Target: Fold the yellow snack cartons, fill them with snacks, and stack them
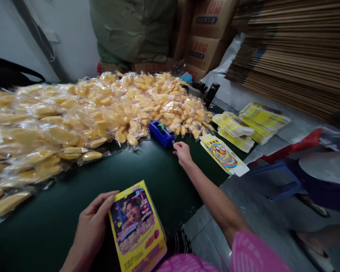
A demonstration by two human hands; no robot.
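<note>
Near the front edge of the dark green table, my left hand (94, 221) grips a yellow printed box (140, 230) by its left side, thumb on the front. The box stands tilted, its picture side facing up toward me. My right hand (183, 153) reaches out to the front end of a blue tape dispenser (162, 134) with a green core. Its thumb and forefinger are pinched together at the cutting edge, where a small piece of tape seems to show. Right of that hand lies a flat yellow carton (223, 154) with a cartoon face.
A wide heap of yellow pieces in clear bags (102, 109) covers the table's back and left. Folded yellow cartons (235, 128) lie at the right. Behind are brown cartons (200, 53), a green sack (133, 30) and stacked cardboard (297, 56). A person's foot (314, 241) shows lower right.
</note>
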